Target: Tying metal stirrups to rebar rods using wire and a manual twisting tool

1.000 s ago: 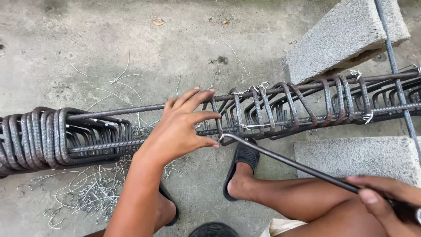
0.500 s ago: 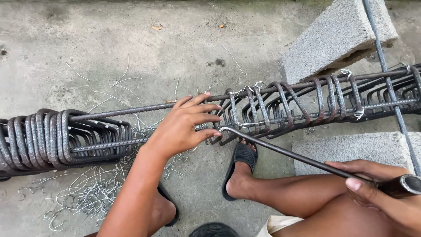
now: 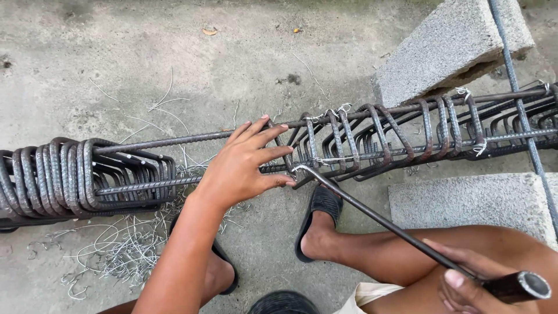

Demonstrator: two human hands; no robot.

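A rough grey concrete floor (image 3: pixel 174 46) fills the frame, stained and cracked toward the top. Across its middle, left to right, lies a long rebar cage (image 3: pixel 372 136), its stirrups bunched at the left edge and spread out at right, resting on two concrete blocks (image 3: pixel 447 49) in the upper and lower right. Loose tie wire scraps (image 3: pixel 110 250) litter the lower left. The left hand (image 3: pixel 244 166), fingers spread and unclenched, touches the cage at centre. The right hand (image 3: pixel 465 285), lower right, clenches a hooked tying tool (image 3: pixel 378 218) whose tip meets the cage.
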